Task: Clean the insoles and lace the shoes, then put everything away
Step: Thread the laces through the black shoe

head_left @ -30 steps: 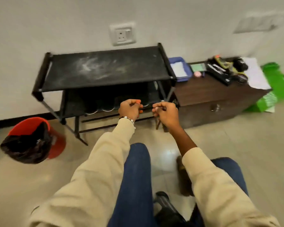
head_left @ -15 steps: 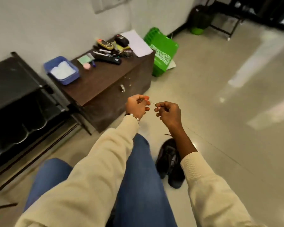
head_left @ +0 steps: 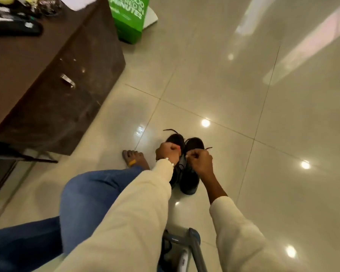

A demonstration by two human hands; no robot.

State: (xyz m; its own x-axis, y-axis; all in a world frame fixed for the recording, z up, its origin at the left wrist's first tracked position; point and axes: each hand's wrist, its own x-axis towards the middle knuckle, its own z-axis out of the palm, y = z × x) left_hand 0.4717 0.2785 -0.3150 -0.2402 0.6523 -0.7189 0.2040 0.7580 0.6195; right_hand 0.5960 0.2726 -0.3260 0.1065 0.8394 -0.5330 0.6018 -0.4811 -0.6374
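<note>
Two black shoes [head_left: 186, 163] are stood together on the floor [head_left: 243, 95]. Left hand [head_left: 168, 153] and right hand [head_left: 200, 160] are curled above them, apparently pinching lace ends for tying; laces cannot be confirmed.

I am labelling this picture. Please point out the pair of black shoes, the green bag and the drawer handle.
black shoes [head_left: 192, 181], head view, side of the right-hand shoe.
green bag [head_left: 129, 26], head view, its printed front face.
drawer handle [head_left: 68, 80], head view, middle of the metal pull.
</note>
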